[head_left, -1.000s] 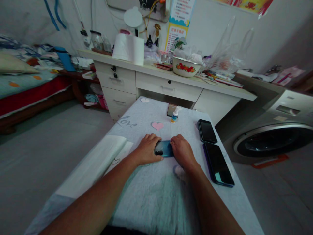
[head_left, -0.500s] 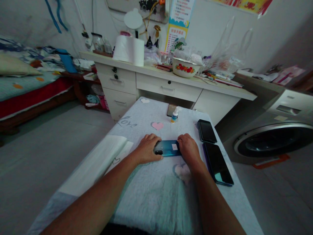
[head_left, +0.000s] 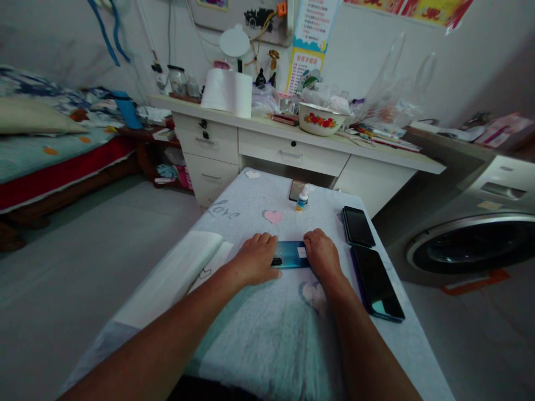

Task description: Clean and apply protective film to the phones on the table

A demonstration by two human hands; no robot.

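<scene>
- Fingers of the left hand (head_left: 258,260) are clasping the blue phone (head_left: 291,254) at its left end; those of the right hand (head_left: 323,257) are covering its right end (grip hidden, cannot tell).
- Its long axis is running crosswise between both, neither nearer.
- Beyond, a small bottle (head_left: 301,200) is standing.

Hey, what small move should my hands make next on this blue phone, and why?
Perhaps ease the left hand slightly left: it hides the end of the blue phone beside the dark patch, while the right hand, at the opposite end, could steady it.
</scene>
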